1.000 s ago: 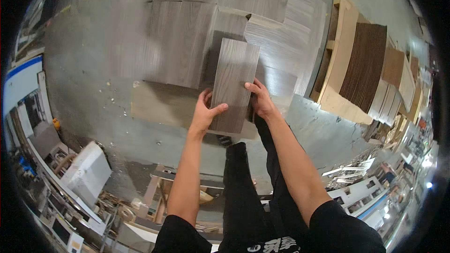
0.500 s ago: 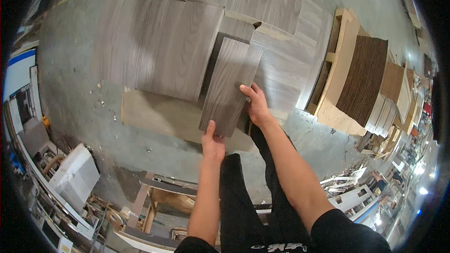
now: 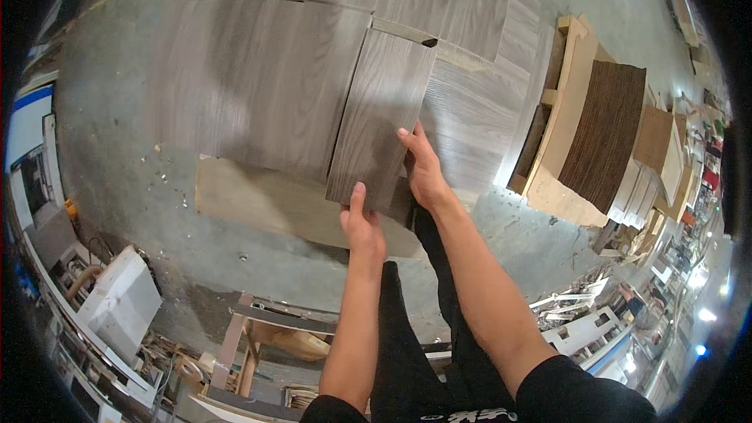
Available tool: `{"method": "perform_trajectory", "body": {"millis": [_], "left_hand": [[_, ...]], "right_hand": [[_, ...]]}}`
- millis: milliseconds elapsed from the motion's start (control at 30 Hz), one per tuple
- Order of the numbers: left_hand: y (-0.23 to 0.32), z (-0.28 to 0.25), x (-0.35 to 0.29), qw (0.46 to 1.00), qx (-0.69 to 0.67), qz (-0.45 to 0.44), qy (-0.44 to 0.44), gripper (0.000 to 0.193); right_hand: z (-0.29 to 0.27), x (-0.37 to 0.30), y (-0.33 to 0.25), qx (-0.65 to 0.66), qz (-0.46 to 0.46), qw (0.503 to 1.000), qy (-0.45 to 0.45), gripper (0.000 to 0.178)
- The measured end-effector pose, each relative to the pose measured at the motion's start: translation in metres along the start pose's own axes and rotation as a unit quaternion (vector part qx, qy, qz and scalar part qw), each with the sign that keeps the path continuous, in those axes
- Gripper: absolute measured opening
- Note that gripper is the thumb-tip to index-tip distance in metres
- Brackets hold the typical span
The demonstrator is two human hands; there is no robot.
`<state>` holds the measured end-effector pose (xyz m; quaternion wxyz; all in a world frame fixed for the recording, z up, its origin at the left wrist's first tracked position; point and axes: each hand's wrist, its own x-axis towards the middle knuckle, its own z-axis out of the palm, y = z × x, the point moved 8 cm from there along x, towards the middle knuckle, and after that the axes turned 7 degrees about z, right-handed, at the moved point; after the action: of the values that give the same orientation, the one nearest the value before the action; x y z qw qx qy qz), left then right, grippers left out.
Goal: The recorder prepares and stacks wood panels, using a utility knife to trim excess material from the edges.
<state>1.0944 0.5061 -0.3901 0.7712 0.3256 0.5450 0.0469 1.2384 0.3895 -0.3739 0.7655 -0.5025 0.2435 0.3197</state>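
A narrow grey wood-grain board (image 3: 381, 110) lies between my hands, its long left side close along a stack of wider grey wood-grain panels (image 3: 274, 82). My left hand (image 3: 363, 223) grips the board's near end, thumb on top and fingers underneath. At its right edge my right hand (image 3: 424, 160) holds on with the thumb over the face; the other fingers are partly hidden below. The board's far end meets the edge of another panel stack (image 3: 442, 0). Lower grey panels (image 3: 478, 110) lie to the right of the board.
A light wooden base board (image 3: 266, 196) sticks out under the stack on the near side. Rightward stands a pallet (image 3: 554, 110) beside dark brown ribbed panels (image 3: 607, 133). A wooden frame cart (image 3: 274, 337) and a white box-shaped piece (image 3: 121, 298) are near and left.
The narrow board has moved forward and slightly left with both hands. The dark gap between it and the left panels has narrowed to a thin line.
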Motion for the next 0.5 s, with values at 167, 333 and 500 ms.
{"method": "perform_trajectory", "body": {"millis": [167, 333, 500], "left_hand": [[0.001, 0.017, 0.001, 1.000, -0.018, 0.007, -0.011, 0.050], [-0.002, 0.018, 0.006, 1.000, -0.001, 0.000, 0.025, 0.049], [0.039, 0.014, -0.028, 0.899, 0.316, 0.288, 0.099, 0.088]], "right_hand": [[0.003, 0.005, -0.012, -0.008, -0.020, 1.000, -0.001, 0.090], [0.009, 0.008, -0.020, -0.038, -0.026, 0.999, 0.000, 0.091], [-0.010, 0.015, -0.015, 0.024, -0.027, 0.999, 0.030, 0.095]]}}
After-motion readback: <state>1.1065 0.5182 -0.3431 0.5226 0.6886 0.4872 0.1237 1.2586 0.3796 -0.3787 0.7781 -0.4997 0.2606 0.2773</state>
